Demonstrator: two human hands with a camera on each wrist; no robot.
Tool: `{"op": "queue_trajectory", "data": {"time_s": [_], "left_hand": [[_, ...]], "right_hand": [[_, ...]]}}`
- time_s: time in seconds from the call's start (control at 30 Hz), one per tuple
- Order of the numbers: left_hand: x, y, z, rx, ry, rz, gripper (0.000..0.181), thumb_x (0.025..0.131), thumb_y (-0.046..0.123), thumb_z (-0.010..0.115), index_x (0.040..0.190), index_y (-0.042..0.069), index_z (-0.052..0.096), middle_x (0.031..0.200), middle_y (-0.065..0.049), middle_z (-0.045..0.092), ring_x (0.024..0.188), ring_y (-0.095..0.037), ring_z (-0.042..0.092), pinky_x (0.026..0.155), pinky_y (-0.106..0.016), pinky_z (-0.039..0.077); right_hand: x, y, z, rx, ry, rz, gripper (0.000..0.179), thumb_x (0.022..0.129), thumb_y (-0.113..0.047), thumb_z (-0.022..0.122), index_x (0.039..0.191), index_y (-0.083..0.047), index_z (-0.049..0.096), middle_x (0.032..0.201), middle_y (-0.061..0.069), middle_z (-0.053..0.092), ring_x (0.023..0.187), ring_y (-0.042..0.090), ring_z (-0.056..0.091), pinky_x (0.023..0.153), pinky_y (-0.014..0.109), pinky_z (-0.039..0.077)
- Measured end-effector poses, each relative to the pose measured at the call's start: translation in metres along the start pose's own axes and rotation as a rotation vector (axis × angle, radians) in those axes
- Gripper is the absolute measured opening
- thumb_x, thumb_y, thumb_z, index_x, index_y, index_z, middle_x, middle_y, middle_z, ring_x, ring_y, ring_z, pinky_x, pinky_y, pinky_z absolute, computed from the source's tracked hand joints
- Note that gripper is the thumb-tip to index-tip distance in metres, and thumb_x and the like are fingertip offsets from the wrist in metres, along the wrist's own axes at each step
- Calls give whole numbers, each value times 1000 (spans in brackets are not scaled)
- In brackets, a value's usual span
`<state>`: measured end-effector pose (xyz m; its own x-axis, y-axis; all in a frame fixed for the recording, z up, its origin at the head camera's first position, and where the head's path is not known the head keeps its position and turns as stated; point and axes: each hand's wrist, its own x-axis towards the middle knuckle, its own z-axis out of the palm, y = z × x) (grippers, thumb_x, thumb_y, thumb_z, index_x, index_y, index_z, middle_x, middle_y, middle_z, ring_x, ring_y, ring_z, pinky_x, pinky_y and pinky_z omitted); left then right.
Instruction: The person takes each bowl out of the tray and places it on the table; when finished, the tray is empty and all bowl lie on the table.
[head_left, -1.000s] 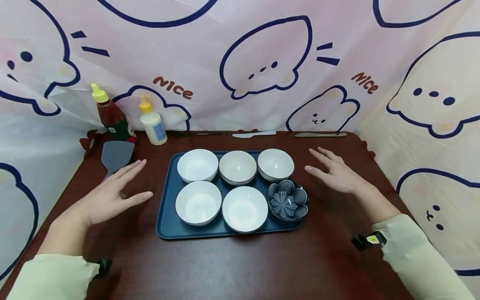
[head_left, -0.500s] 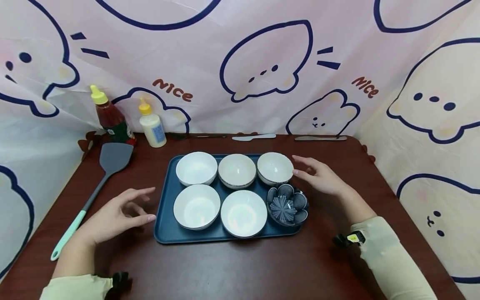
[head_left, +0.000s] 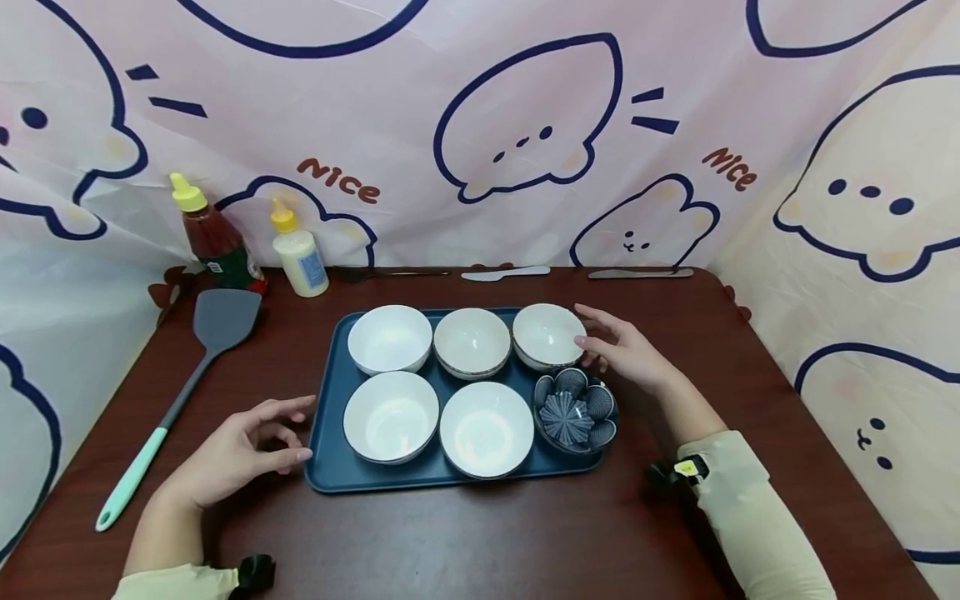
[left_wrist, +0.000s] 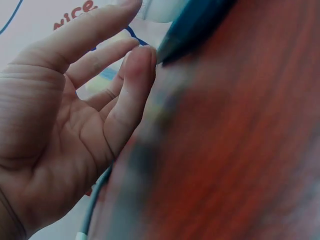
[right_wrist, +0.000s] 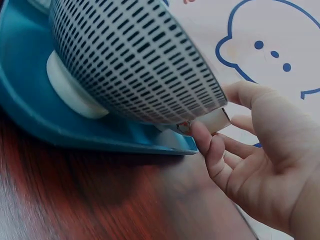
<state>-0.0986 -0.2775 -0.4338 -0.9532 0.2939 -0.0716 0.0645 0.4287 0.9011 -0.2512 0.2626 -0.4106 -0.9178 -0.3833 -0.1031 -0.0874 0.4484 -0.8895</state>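
A blue rectangular tray (head_left: 450,482) carries several white bowls and a dark blue flower-shaped bowl (head_left: 573,412). My left hand (head_left: 243,442) is at the tray's left edge, its fingers loosely bent and nothing held; whether the fingertips touch the rim cannot be told. My right hand (head_left: 626,350) is at the rear right white bowl (head_left: 547,333), with the thumb over the rim in the head view. In the right wrist view, a patterned bowl wall (right_wrist: 130,60) fills the foreground; behind it my right hand (right_wrist: 270,150) has loosely curved fingers with no firm grip visible.
A grey spatula (head_left: 225,321) with a mint handle lies left of the tray. Behind it stand a red sauce bottle (head_left: 217,242) and a white bottle (head_left: 300,254) with a yellow cap. Several knives, one a pale knife (head_left: 506,273), lie along the table's back edge by the printed cloth.
My right hand has moved left and in to the rear right bowl. My left hand has come down and nearer the tray's left edge, uncovering the spatula's handle. Tray and bowls look unmoved.
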Motion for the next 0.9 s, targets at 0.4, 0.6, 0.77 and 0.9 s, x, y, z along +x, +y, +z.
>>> {"op": "queue_trajectory", "data": {"time_s": [0.4,0.6,0.77,0.9], "left_hand": [[2,-9,4,24,-7,-1,68,86,17,79,146,7,48,128,-19,57,93,-9,64,76,-21,55],[5,-11,5,14,-14,-35,71,85,19,80,147,8,47,124,-17,57,94,-8,63,75,-22,56],[3,-12,6,14,-8,-55,70,86,19,80,147,7,47,121,-18,57,94,-8,62,73,-24,57],[1,-13,7,4,-6,-67,71,85,19,80,147,6,47,119,-18,58,93,-8,63,73,-26,58]], "right_hand": [[0,4,8,233,-3,139,62,101,-23,60,157,-22,32,145,20,44,85,15,69,74,24,57],[-4,5,11,297,23,156,61,101,-23,59,157,-22,32,145,19,44,83,14,66,79,24,58],[-4,6,15,347,20,147,61,102,-20,58,157,-20,31,144,22,44,83,12,66,79,24,58],[-3,5,16,358,22,148,62,102,-19,57,158,-19,30,143,23,43,83,12,65,79,23,58]]}}
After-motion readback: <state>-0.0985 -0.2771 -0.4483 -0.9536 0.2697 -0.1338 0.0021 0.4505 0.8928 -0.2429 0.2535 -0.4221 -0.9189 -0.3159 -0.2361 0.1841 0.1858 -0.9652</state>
